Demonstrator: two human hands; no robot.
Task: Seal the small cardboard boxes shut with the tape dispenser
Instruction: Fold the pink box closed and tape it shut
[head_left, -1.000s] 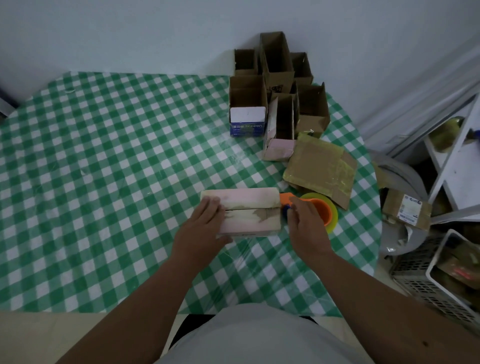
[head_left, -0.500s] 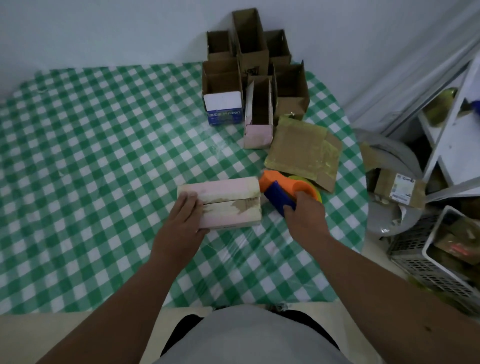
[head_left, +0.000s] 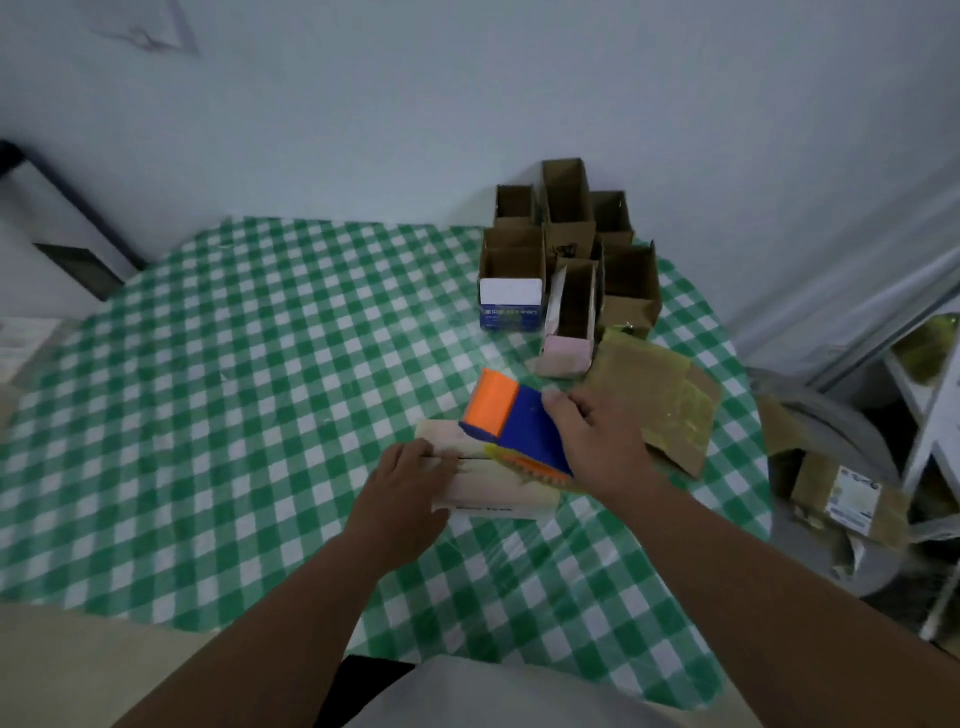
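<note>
A small pale pink cardboard box (head_left: 493, 496) lies on the green checked table (head_left: 208, 415), its two top flaps folded down with a seam between them. My left hand (head_left: 405, 483) presses flat on the box's left part. My right hand (head_left: 602, 441) grips an orange and blue tape dispenser (head_left: 511, 421) and holds it on the box's top, over the right part of the seam. The dispenser's toothed edge shows near my right wrist.
Several open brown boxes (head_left: 566, 244) stand clustered at the table's far right, one with a white and blue front (head_left: 511, 306), one pink (head_left: 566, 358). A flattened cardboard piece (head_left: 654, 400) lies behind my right hand. Off the table's right edge sit a labelled parcel (head_left: 852, 499) and shelving.
My right hand lifted the tape dispenser from beside the box's right end onto the box's top. My left hand stayed on the box. The camera view shifted.
</note>
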